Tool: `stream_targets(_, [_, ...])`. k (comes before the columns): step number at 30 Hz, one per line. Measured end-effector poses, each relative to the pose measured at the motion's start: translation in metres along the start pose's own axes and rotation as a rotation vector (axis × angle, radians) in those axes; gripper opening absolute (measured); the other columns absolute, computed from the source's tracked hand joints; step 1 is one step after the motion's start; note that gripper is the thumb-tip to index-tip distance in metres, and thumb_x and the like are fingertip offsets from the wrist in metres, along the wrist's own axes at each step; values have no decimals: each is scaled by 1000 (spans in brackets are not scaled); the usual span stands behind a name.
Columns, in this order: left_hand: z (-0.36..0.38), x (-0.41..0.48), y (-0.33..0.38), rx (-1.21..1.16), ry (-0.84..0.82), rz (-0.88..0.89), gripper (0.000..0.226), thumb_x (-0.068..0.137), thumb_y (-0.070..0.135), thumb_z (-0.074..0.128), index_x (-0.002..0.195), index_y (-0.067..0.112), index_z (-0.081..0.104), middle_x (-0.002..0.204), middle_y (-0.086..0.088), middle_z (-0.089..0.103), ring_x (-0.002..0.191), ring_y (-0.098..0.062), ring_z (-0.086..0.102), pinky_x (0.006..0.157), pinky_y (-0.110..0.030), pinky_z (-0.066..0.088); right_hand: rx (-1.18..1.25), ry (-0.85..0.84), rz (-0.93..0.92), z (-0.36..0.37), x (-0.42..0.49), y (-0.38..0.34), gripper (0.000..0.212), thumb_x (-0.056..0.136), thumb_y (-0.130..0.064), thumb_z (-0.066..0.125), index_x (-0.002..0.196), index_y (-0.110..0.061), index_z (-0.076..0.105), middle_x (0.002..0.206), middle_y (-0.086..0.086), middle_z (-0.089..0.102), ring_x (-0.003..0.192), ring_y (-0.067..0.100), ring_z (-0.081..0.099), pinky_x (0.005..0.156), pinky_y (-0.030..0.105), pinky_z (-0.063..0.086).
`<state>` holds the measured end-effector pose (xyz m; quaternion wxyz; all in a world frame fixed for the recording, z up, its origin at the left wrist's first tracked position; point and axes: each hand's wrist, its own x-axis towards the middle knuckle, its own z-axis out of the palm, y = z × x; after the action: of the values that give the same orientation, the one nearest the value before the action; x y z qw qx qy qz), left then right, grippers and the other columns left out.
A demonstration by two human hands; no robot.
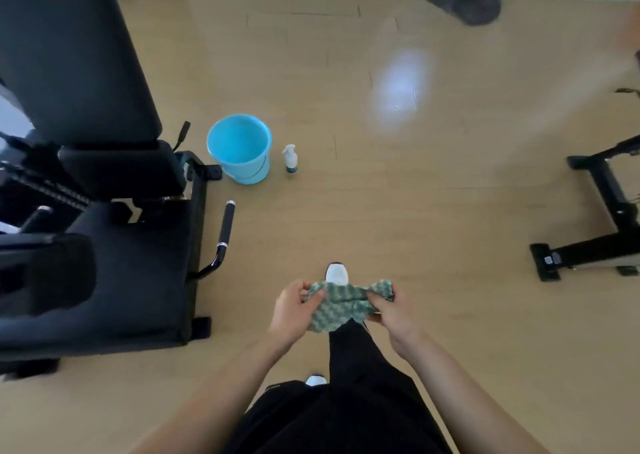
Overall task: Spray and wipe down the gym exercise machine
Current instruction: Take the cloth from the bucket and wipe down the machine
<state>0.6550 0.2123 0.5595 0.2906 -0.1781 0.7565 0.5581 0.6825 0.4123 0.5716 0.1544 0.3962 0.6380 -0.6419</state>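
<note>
Pale wood-plank floor (381, 211) fills the view. Both hands pinch a green-and-white waffle-textured cloth (341, 306) stretched between them: the left hand (294, 310) grips its left end, the right hand (391, 311) its right. A black padded exercise machine (104, 211) stands along the floor's left edge. Just beside its base sit a round blue plastic bucket (240, 147) and a small white spray bottle (290, 158).

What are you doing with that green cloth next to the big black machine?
A person stands on the wooden floor, holding a green cloth stretched between the left hand and right hand. The black gym machine is off to their left. A blue bucket and a small spray bottle stand on the floor beside it, untouched for now.
</note>
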Motion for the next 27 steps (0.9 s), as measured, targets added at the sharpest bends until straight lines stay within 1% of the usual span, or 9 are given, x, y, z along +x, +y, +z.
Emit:
stream_targets(3, [-8,54,31,-34,16,-72,15,98,24,70,104,13,62,101,-13,76,85,-25,77,69,-43,65,0,-44,-4,18,64,-51,7,100,-4,61,107,-7,62,94,6,68,78,16,68,58,24,58])
stream_targets(5, [-15,89,58,-62,36,-125,17,98,20,70,110,13,59,107,-15,73,90,-27,77,73,-47,65,-17,-84,-15,31,104,-89,6,98,-5,64,99,-11,66,95,9,72,79,21,71,70,35,61])
stream_targets(11, [-43,177,143,-99,124,-169,17,99,15,68,105,2,59,105,-17,74,84,-28,78,56,-32,61,-221,-204,-27,68,208,-202,10,92,-15,74,100,-15,68,101,9,76,92,28,75,85,47,61])
stream_targets(15, [-74,223,181,-240,286,-180,16,98,17,69,103,2,62,99,-15,75,81,-22,76,58,-30,60,-491,-292,-142,108,260,-270,7,91,-16,75,93,-18,69,92,0,73,86,21,70,72,34,52])
stream_targets(17, [-92,254,196,-318,352,-189,13,97,15,71,98,4,64,100,-17,75,85,-24,76,65,-35,64,-605,-310,-195,135,286,-301,7,90,-17,75,91,-18,69,89,-2,73,85,19,70,68,31,49])
stream_targets(19, [-112,287,207,-381,411,-204,8,98,14,69,96,6,66,101,-18,75,91,-29,77,75,-42,66,-707,-316,-227,168,312,-328,9,87,-15,74,85,-18,66,80,-4,70,76,17,67,62,28,46])
stream_targets(21, [-135,321,221,-410,454,-214,6,99,13,67,97,8,66,99,-15,76,92,-28,77,77,-39,66,-762,-304,-247,203,338,-355,15,84,-11,71,77,-18,60,70,-4,63,65,16,60,54,26,43])
stream_targets(23, [-161,359,235,-421,480,-219,4,100,14,66,98,10,67,97,-11,76,89,-23,77,76,-35,65,-809,-287,-281,241,365,-380,13,84,-9,69,78,-16,60,70,-3,60,65,16,56,55,29,39])
stream_targets(27, [-217,441,254,-432,550,-294,5,98,20,68,96,16,68,94,-7,75,87,-24,76,84,-45,64,-913,-282,-275,320,420,-419,6,85,-9,66,89,-6,63,81,3,63,73,19,55,60,32,39])
